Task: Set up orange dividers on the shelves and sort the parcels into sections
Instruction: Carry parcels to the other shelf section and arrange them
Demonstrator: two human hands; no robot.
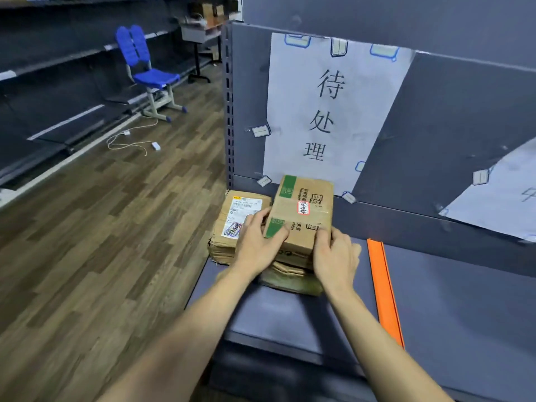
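- Cardboard parcel (pixel 301 210) with green corner marks and a red-edged sticker sits at centre frame, on top of a stack of flatter parcels at the left end of the grey shelf (pixel 452 288).
- I judge it light and stiff: small taped carton, square edges, no sag. The tape may be a little slick; the corners look safest to hold.
- Left hand (pixel 258 242) grips the near left corner, thumb lying across the green mark, fingers curled round the side.
- Right hand (pixel 333 253) grips the near right corner, fingers wrapped over the front edge. Both hands are closed on the parcel, which lies between and just beyond them.
- A second parcel (pixel 240 216) with a white label lies left of it, partly behind the left hand.
- Orange divider (pixel 383 288) lies on the shelf right of the right hand, near but apart.
- Paper sign (pixel 333 111) hangs on the back panel above.
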